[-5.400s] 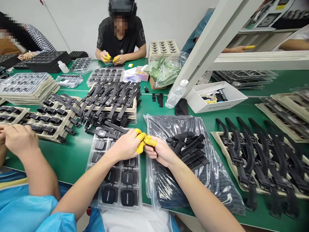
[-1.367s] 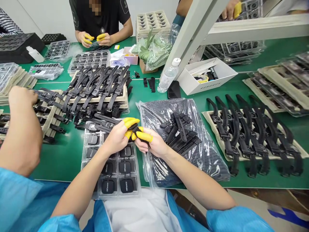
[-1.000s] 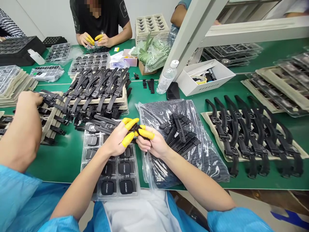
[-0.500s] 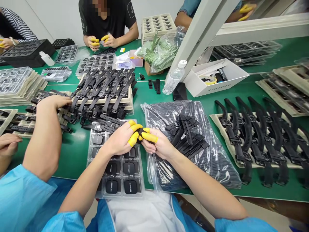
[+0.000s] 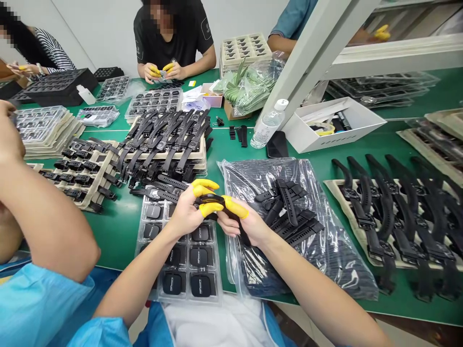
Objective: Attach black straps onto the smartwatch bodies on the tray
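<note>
My left hand (image 5: 188, 212), with yellow finger cots, pinches a black watch case (image 5: 211, 198) between thumb and fingers. Closed on a black watch strap (image 5: 244, 237) is my right hand (image 5: 249, 222), its cot-covered thumb against the strap's upper end at the watch case. Whether strap and case are joined there, I cannot tell. Below my hands lies a clear plastic tray (image 5: 187, 289) of square black watch-like pieces with white lettering. Loose black straps (image 5: 287, 202) rest on a clear plastic bag (image 5: 336, 270) packed with more straps, beside my right forearm.
Trays of strapped watches (image 5: 164, 140) stand stacked ahead on the left, and another watch tray (image 5: 394, 221) lies right. A water bottle (image 5: 269, 125), white box (image 5: 333, 127) and slanting post (image 5: 307, 67) stand ahead. A co-worker's bare arm (image 5: 54, 221) reaches in at the left.
The watch case and the strap's length now show between my hands, where they were mostly covered before. The neighbouring co-worker's arm has drawn back left from the watch trays. The view has shifted slightly.
</note>
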`<action>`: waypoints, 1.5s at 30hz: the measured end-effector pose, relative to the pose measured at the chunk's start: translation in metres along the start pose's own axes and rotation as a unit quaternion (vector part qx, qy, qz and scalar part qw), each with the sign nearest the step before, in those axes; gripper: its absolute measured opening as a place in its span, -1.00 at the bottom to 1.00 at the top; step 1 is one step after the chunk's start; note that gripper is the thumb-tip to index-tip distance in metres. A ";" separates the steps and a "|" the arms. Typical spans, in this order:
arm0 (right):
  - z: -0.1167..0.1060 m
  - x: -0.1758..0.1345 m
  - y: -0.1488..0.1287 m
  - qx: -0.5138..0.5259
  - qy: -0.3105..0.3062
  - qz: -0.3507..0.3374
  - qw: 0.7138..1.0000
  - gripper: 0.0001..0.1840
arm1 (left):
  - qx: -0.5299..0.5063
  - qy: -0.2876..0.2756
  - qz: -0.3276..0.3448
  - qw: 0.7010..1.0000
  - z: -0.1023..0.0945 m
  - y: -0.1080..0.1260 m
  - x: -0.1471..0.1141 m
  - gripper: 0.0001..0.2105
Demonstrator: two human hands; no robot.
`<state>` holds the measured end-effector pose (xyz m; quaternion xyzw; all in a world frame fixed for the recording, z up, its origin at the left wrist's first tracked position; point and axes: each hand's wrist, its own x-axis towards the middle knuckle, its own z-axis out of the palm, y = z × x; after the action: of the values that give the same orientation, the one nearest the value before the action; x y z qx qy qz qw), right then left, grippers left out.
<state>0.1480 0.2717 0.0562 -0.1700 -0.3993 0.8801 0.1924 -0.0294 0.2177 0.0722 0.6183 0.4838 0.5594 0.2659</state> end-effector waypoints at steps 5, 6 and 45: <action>-0.001 0.000 -0.004 -0.021 -0.036 0.060 0.997 -0.59 | -0.124 0.117 -0.097 0.981 -0.006 0.003 0.003 -0.68; -0.002 0.001 -0.005 -0.030 -0.043 0.074 0.996 -0.59 | -0.138 0.168 -0.110 0.970 -0.010 0.002 0.005 -0.66; 0.001 0.005 -0.005 0.065 0.097 0.002 0.993 -0.60 | 0.207 -0.145 0.063 0.966 -0.004 -0.016 -0.010 -0.54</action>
<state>0.1445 0.2764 0.0599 -0.2424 -0.3208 0.8840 0.2386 -0.0371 0.2140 0.0553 0.7633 0.5056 0.3675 0.1637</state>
